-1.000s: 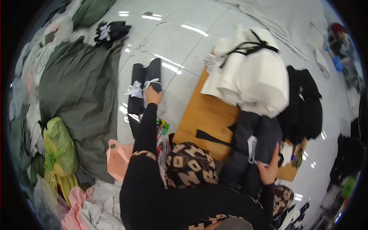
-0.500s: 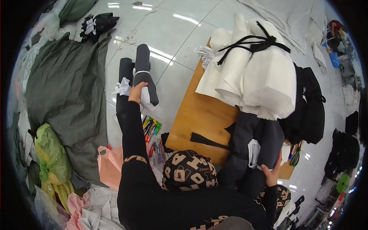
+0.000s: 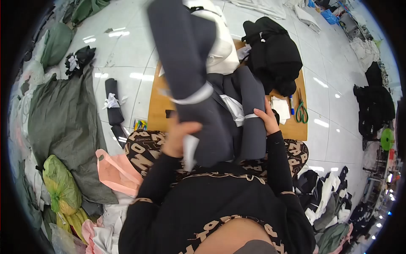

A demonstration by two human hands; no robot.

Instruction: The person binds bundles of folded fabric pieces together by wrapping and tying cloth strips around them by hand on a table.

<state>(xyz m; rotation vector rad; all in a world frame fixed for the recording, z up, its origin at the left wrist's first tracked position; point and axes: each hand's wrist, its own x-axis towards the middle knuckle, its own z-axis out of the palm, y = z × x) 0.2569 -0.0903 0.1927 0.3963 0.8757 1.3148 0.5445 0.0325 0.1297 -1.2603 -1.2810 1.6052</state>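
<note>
My left hand [image 3: 179, 135] is wrapped round a dark grey fabric roll [image 3: 186, 55] tied with a white strip; the roll is raised close to the camera and blurred. My right hand [image 3: 269, 117] grips the side of another dark grey roll [image 3: 251, 106] with a white tie round it, above my lap. Between them, more dark grey fabric carries a loose white strip [image 3: 232, 109]. Behind the raised roll, a white fabric bundle [image 3: 226, 51] is partly hidden on the wooden board [image 3: 156, 103]. A black bundle [image 3: 275, 55] lies at the board's right.
Green-handled scissors [image 3: 301, 112], a blue marker [image 3: 292, 105] and white pieces [image 3: 281, 109] lie on the board. On the floor at left are one dark roll [image 3: 113, 101], a pink bag [image 3: 118, 171], a green bag [image 3: 62, 188] and grey-green cloth [image 3: 63, 127].
My left hand has lifted a dark grey roll off the floor at left and brought it over my lap. My right hand still grips its roll. The view has shifted to the right.
</note>
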